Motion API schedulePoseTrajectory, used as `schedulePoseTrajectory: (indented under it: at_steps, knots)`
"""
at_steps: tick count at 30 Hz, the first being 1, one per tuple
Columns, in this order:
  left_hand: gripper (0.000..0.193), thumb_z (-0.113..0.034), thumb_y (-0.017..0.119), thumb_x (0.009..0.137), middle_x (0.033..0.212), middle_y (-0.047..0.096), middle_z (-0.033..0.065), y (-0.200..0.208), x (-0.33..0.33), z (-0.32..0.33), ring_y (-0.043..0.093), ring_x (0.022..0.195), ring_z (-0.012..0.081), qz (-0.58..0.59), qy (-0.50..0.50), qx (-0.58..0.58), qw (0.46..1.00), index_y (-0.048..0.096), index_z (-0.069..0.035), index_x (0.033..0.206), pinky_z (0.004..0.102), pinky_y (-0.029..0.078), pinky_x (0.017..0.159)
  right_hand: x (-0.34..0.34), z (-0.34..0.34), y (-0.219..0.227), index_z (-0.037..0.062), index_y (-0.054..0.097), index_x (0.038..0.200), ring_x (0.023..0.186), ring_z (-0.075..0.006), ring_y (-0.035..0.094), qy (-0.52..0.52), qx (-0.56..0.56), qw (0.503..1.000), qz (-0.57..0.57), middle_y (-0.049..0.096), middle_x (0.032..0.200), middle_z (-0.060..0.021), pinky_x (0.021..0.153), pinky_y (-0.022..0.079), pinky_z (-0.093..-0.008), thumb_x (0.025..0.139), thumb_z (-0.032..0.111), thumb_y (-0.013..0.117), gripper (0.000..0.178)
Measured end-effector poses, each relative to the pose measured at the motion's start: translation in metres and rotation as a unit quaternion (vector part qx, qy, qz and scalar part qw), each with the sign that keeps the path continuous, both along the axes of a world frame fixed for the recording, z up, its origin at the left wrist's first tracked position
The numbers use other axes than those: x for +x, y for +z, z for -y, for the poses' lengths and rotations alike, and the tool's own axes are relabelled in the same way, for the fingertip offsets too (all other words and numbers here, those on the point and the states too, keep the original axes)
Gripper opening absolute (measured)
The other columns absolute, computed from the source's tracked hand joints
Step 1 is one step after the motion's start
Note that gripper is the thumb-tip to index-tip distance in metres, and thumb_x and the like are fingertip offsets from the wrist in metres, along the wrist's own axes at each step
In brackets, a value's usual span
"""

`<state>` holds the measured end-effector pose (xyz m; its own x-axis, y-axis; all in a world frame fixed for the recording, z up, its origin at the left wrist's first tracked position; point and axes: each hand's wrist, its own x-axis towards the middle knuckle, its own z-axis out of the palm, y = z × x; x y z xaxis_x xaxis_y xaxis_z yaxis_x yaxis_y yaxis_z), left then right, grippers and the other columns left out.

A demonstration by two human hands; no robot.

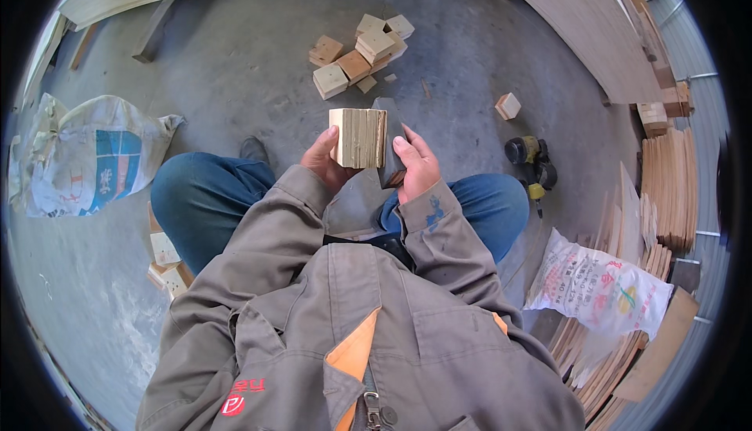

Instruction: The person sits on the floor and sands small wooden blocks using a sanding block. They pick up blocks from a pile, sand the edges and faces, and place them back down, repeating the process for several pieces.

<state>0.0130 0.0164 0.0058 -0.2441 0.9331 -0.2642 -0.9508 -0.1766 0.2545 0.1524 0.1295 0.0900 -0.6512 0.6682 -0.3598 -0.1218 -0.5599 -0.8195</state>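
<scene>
In front of me, a layered plywood block (356, 139) is held up above the floor, its stacked plies facing up. My left hand (323, 158) is closed around the block's left side, thumb on its near left edge. My right hand (418, 166) grips a dark, flat sanding block (391, 153), thumb on top and fingers behind it. The dark piece stands on edge against the block's right side. Its underside is hidden, and a brownish patch shows at its lower end.
A loose pile of wooden blocks (354, 65) lies ahead; one block (507, 106) sits apart, right. A yellow-and-black power tool (533, 163) rests beside my right knee. Sacks lie left (74, 161) and right (599, 284). Wood strips (668, 184) stack along the right wall.
</scene>
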Motion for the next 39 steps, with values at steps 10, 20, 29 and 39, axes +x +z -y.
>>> schedulePoseTrajectory:
  at_steps: [10, 20, 29, 39]
  knots:
    - [0.066, -0.049, 0.066, 0.094, 0.14, 0.06, 0.0122, 0.025, -0.005, 0.007, 0.058, 0.127, 0.0319, 0.049, 0.058, -0.012, 0.997, 0.051, -0.012, 0.146, 0.0521, 0.044, 0.11, -0.004, 0.015, 0.021, -0.0024, 0.047, 0.149, 0.117, -0.0188, 0.062, -0.042, 0.106, 0.989, 0.093, 0.061, 0.135, -0.0144, 0.098, 0.052, -0.0318, 0.101, 0.011, 0.06, 0.051]
    - [0.061, -0.043, 0.068, 0.092, 0.132, 0.063, 0.011, 0.032, -0.015, 0.013, 0.058, 0.123, 0.0333, 0.031, 0.163, -0.16, 0.973, 0.052, -0.011, 0.142, 0.0496, 0.045, 0.107, -0.008, 0.044, 0.028, 0.0015, 0.057, 0.14, 0.119, -0.0432, 0.059, 0.023, 0.683, 0.721, 0.113, 0.054, 0.142, -0.0281, 0.103, 0.046, -0.0473, 0.085, 0.017, 0.074, 0.059]
    - [0.065, -0.043, 0.072, 0.092, 0.126, 0.067, 0.0159, 0.01, -0.022, 0.018, 0.065, 0.115, 0.0318, 0.098, 0.159, -0.049, 0.981, 0.052, -0.004, 0.139, 0.0479, 0.052, 0.103, -0.017, 0.08, 0.024, 0.0025, 0.056, 0.142, 0.114, -0.0444, 0.058, 0.083, 0.697, 0.695, 0.157, 0.05, 0.145, -0.0299, 0.102, 0.045, -0.0495, 0.087, 0.021, 0.072, 0.06]
    - [0.062, -0.037, 0.077, 0.089, 0.13, 0.062, 0.0093, 0.012, 0.0, 0.008, 0.062, 0.115, 0.0303, 0.05, 0.215, -0.152, 0.963, 0.051, -0.018, 0.142, 0.0542, 0.052, 0.096, -0.067, 0.022, 0.002, -0.0026, 0.055, 0.141, 0.13, -0.0397, 0.056, 0.058, 0.647, 0.713, 0.264, 0.054, 0.145, -0.0266, 0.104, 0.044, -0.0468, 0.095, 0.025, 0.06, 0.054]
